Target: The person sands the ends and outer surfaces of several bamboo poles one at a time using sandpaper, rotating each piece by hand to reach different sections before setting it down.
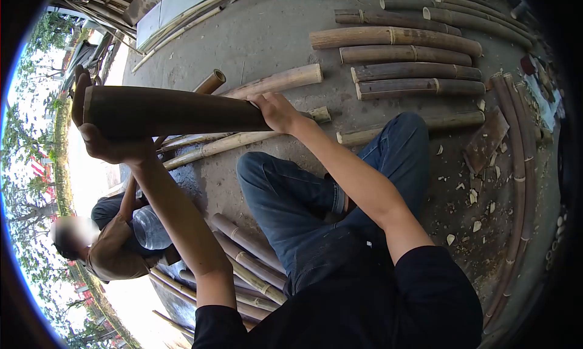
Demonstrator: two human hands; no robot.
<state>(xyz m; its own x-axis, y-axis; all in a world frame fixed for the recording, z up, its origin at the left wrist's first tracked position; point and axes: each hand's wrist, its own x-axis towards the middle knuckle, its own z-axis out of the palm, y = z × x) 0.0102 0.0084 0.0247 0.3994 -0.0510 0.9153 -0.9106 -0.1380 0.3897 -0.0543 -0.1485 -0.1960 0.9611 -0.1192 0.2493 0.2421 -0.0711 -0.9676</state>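
Note:
A thick, dark piece of bamboo [182, 110] is raised in front of me, lying nearly level across the left half of the head view. My left hand [112, 145] grips its wide near-left end, the thumb below and the fingers rising behind the rim. Around the narrower right end is my right hand [278, 113], closed over the edge. Behind and below the piece, other bamboo poles [243, 143] lie on the ground, partly covered by it. My crossed legs in jeans are under my arms.
Several cut bamboo lengths [419, 71] lie in a row at upper right. Long poles [517, 179] run down the right side, near a flat brown slab [486, 139] and scattered chips [473, 196]. Another person [112, 246] sits at left beside a large clear bottle [150, 229]. More poles [255, 270] lie beside my leg.

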